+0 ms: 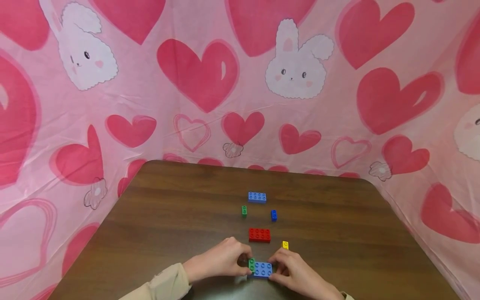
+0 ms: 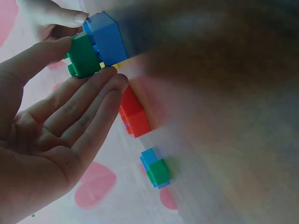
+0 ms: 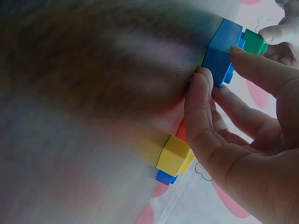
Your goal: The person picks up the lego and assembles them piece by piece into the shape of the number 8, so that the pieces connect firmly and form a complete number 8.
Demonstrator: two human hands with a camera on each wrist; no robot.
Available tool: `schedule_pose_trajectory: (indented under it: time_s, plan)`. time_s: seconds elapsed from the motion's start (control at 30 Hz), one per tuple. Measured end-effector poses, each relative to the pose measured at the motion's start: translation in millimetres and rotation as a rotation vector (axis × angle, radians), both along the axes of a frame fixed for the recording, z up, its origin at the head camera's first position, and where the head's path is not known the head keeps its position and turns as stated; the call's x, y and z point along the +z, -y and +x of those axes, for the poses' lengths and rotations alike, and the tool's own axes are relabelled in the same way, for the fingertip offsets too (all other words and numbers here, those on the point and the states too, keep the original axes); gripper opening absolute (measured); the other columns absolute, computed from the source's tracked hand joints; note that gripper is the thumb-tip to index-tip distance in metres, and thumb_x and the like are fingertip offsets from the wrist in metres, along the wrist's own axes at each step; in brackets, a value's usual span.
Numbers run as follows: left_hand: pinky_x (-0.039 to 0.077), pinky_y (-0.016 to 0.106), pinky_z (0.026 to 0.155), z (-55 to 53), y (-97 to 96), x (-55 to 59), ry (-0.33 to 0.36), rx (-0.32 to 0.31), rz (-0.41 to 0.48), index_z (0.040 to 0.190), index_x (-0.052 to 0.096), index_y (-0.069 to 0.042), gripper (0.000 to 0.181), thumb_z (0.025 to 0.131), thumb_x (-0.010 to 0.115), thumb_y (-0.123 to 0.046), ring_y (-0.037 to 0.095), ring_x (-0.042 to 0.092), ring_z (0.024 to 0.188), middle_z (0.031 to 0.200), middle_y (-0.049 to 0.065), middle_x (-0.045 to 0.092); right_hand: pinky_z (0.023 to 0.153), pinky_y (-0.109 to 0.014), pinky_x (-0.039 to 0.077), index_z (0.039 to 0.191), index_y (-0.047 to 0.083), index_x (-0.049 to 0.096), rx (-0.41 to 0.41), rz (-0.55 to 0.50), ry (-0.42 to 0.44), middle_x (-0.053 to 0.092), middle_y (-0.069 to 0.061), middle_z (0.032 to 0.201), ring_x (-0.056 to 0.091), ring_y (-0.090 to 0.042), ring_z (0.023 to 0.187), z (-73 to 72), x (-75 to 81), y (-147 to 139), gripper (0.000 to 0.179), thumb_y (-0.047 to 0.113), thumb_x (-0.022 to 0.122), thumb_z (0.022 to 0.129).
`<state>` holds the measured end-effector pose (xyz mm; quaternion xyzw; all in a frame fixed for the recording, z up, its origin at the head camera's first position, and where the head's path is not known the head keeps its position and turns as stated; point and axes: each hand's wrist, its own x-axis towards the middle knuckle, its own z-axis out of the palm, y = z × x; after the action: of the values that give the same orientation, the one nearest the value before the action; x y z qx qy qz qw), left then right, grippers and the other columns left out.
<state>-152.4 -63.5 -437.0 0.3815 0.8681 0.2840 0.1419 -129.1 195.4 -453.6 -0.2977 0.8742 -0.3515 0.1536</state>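
Near the front of the table, a light-blue eight-stud toy brick lies flat, studs up. A small green two-stud brick sits across its left end; in the left wrist view, a narrow gap with blue studs shows between this green brick and the blue brick. My left hand pinches the green brick between thumb and fingers. From the right, my right hand grips the other end of the blue brick, thumb and fingers on opposite sides.
Behind the hands lies a red eight-stud brick, with a small yellow brick close beyond the right hand. Farther back are a small green brick, a dark-blue one and another light-blue brick. Heart-patterned cloth surrounds the table.
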Motion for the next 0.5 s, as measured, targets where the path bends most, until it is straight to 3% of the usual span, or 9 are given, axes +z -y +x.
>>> schedule_pose_trajectory:
  time_s: [0.13, 0.37, 0.5]
  plan:
    - [0.046, 0.010, 0.063, 0.1, -1.8, 2.1, 0.002, 0.004, -0.014, 0.097, 0.075, -0.017, 0.017, 0.083, 0.080, -0.026, -0.006, 0.055, 0.067, 0.084, -0.009, 0.074, 0.063, -0.016, 0.049, 0.108, 0.010, 0.070, 0.004, 0.005, 0.000, 0.060, 0.003, 0.095, 0.052, 0.009, 0.073, -0.6, -1.7, -0.4, 0.028, 0.030, 0.073, 0.089]
    - [0.043, 0.008, 0.059, 1.3, -4.4, 5.6, -0.094, -0.006, -0.036, 0.091, 0.075, -0.017, 0.016, 0.081, 0.082, -0.027, -0.008, 0.051, 0.063, 0.079, -0.009, 0.073, 0.063, -0.016, 0.049, 0.108, 0.010, 0.069, 0.015, -0.003, -0.023, 0.060, 0.003, 0.095, 0.053, 0.010, 0.073, -1.2, -2.2, -0.7, 0.027, 0.031, 0.072, 0.090]
    - [0.043, 0.008, 0.059, 2.1, -5.2, 5.5, -0.095, 0.003, -0.049, 0.092, 0.075, -0.016, 0.017, 0.081, 0.082, -0.027, -0.009, 0.051, 0.063, 0.079, -0.009, 0.073, 0.062, -0.016, 0.050, 0.108, 0.010, 0.069, 0.030, -0.014, -0.022, 0.061, 0.002, 0.095, 0.054, 0.009, 0.074, -1.6, -2.0, -0.4, 0.026, 0.030, 0.072, 0.091]
